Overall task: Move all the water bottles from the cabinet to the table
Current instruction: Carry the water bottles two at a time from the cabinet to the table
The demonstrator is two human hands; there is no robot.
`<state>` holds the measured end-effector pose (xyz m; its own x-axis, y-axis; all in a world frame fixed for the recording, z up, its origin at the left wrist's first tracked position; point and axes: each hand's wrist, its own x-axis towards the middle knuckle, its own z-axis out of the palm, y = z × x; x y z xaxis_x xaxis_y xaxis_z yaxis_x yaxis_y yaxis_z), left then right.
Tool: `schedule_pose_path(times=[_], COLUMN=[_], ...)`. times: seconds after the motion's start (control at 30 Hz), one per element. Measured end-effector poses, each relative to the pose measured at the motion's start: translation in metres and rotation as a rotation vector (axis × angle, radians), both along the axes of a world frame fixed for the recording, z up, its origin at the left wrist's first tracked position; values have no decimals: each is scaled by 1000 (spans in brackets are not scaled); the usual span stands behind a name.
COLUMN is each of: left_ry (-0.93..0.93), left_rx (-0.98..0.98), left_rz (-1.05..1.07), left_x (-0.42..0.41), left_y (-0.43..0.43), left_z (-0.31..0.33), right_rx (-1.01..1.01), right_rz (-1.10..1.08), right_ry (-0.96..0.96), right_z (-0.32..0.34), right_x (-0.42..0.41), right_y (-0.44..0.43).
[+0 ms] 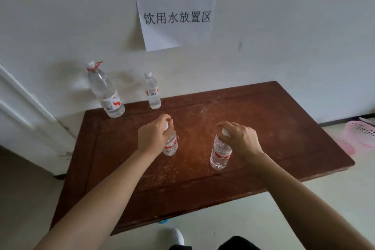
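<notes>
**Two More Bottles Arrive at the Drinking-Water Counter**

A person's left hand (153, 135) gripped the left bottle (172, 146) and the right hand (240, 139) gripped the right bottle (220, 153), each by its white cap, over the middle of the worn brown counter (274, 128). The fingers (162, 119) of both hands were curled down and clamped around the tops.

Both small bottles hung upright and well apart, their bases at or just above the wood. Whether they had touched down could not be told. Holding them by the cap appeared to keep them plumb and the palms off the surface, a grip suited to setting both down at once.

At the counter's far left corner, close to the wall, stood a large bottle (107, 92) with a red loop at its neck. Near it stood a smaller back bottle (153, 92).

A taped paper sign (176, 18) in Chinese characters hung above, likely the reason the bottles were gathered here. A pink basket (361, 134) lay on the floor to the right. The cabinet was out of view, so how many bottles remained there could not be judged.
</notes>
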<state>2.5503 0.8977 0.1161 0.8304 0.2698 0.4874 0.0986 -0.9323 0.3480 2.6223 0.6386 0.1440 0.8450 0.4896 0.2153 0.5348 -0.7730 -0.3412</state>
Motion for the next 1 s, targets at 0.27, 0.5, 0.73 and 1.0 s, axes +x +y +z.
schedule_pose_path(times=[0.27,0.5,0.73,1.0], left_ry=[14,59,94,149], left_rx=[-41,-14,3,-201], left_rz=[67,304,438,556], left_x=[92,136,179,205], left_y=[70,123,174,197], left_z=[1,-15,-26,-42], right_rx=[-20,2,-49,-130], right_rz=[35,188,303,269], right_ry=[21,41,26,10], right_z=[-10,-22,-26,-38], right_x=[99,192,259,286], right_y=[67,134,201,249])
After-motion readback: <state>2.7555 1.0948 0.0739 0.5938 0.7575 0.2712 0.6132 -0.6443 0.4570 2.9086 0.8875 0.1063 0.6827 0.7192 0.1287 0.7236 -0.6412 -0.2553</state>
